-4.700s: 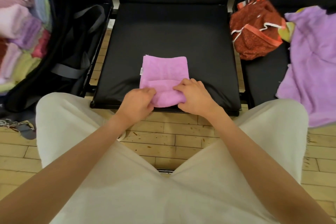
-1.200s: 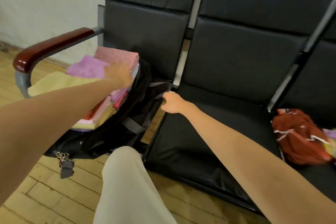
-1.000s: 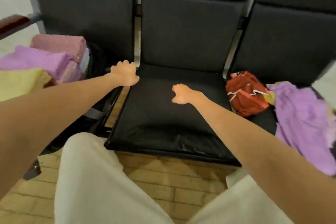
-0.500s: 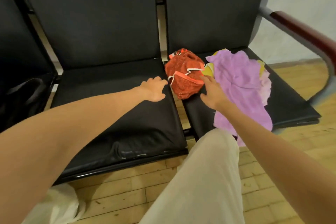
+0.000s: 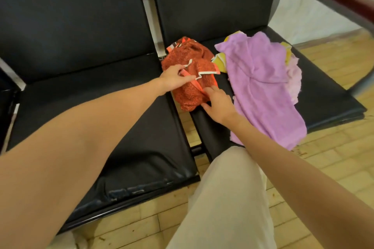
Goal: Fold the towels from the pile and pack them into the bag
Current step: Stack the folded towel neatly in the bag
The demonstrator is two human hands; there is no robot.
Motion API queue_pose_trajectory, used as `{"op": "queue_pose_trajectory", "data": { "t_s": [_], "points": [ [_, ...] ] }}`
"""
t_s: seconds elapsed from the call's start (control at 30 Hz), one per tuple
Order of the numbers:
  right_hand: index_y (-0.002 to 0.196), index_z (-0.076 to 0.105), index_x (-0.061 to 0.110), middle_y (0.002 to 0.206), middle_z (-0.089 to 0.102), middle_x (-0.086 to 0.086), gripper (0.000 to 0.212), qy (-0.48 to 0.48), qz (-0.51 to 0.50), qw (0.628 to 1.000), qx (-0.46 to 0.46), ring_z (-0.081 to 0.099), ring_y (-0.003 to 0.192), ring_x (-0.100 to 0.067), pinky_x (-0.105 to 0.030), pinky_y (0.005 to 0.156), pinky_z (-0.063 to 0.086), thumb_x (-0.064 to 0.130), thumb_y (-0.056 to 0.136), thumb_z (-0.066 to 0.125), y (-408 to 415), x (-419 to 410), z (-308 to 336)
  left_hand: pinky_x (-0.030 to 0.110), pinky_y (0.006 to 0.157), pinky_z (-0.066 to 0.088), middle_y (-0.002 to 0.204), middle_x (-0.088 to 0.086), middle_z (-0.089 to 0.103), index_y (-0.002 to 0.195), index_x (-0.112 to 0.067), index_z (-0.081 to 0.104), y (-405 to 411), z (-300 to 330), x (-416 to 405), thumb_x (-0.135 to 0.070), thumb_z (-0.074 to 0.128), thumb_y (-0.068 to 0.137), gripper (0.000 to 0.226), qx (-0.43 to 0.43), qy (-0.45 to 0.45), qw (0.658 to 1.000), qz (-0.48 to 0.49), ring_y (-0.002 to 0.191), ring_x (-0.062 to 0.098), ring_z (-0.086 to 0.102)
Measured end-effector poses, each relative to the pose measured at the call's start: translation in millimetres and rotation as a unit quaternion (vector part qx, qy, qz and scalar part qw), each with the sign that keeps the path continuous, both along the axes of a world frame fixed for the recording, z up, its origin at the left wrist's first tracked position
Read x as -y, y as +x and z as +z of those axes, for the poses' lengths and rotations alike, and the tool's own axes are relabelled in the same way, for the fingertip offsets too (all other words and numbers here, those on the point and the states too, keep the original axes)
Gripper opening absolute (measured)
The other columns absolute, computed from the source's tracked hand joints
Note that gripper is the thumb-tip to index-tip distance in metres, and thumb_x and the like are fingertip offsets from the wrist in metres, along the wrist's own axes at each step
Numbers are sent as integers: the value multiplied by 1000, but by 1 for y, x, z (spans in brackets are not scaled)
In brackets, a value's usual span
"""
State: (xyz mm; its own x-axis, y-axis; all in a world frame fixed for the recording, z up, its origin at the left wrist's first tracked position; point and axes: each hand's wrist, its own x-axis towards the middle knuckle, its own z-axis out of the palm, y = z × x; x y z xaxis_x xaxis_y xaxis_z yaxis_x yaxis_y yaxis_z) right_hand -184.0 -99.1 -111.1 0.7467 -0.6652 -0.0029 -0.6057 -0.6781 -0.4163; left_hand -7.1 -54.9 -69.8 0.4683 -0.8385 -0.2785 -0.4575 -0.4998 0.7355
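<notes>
- While the red towel (image 5: 192, 79) lies crumpled across the gap between two black seats (image 5: 113, 107), the left hand (image 5: 175, 78) pinches its white-trimmed edge.
- Right hand (image 5: 217, 103) grips the towel's near edge, fingers curled on the cloth.
- Just right, a purple towel (image 5: 261, 87) sprawls over the right seat, with yellow cloth (image 5: 220, 61) beneath.

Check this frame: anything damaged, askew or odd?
The purple towel hangs off the right seat's front edge, not yet folded. The middle seat's front edge looks scuffed. Nothing else stands out.
</notes>
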Motion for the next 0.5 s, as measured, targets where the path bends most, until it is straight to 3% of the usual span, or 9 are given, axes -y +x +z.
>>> {"op": "queue_pose_trajectory", "data": {
  "t_s": [0.07,0.13,0.23,0.3,0.4,0.5],
  "points": [
    [112,55,6,115,53,-13,27,-7,-1,1000,3,51,106,-36,-47,86,44,16,87,59,-6,-2,-2,28,100,39,132,0,51,139,-17,46,-9,-6,-1,-44,67,85,65,13,9,1000,-12,121,17,48],
    [105,55,7,110,57,-13,17,-25,-3,1000,-2,53,102,-36,-46,82,43,12,89,54,-11,-3,1,28,94,44,116,1,57,127,-14,56,-20,-8,-4,-33,67,87,46,-10,2,1000,-2,110,17,54],
    [102,53,7,92,64,-15,15,-13,-30,998,62,59,85,-38,-46,74,46,8,89,45,-19,-7,10,23,68,51,90,-2,63,91,-17,62,-36,2,-15,-23,65,86,9,-110,-35,991,62,86,15,62],
    [98,50,7,84,63,-16,11,-3,-47,992,118,59,77,-37,-49,69,47,9,90,44,-21,-14,22,22,58,46,86,-3,60,90,-15,60,-38,17,-25,-22,64,85,10,-168,-68,974,133,78,11,59],
    [98,50,10,85,63,-11,9,-26,-27,987,156,59,75,-29,-44,71,47,12,93,43,-19,-29,53,25,65,47,90,2,62,95,-13,62,-28,46,-45,-21,65,82,15,-214,-124,948,200,84,17,60],
    [103,54,6,91,63,-9,22,-42,5,977,207,58,78,-23,-37,75,46,19,94,40,-9,-51,90,31,71,47,91,7,62,89,-12,61,-14,82,-75,-22,69,79,16,-215,-161,936,229,85,20,59]
  ]
}}
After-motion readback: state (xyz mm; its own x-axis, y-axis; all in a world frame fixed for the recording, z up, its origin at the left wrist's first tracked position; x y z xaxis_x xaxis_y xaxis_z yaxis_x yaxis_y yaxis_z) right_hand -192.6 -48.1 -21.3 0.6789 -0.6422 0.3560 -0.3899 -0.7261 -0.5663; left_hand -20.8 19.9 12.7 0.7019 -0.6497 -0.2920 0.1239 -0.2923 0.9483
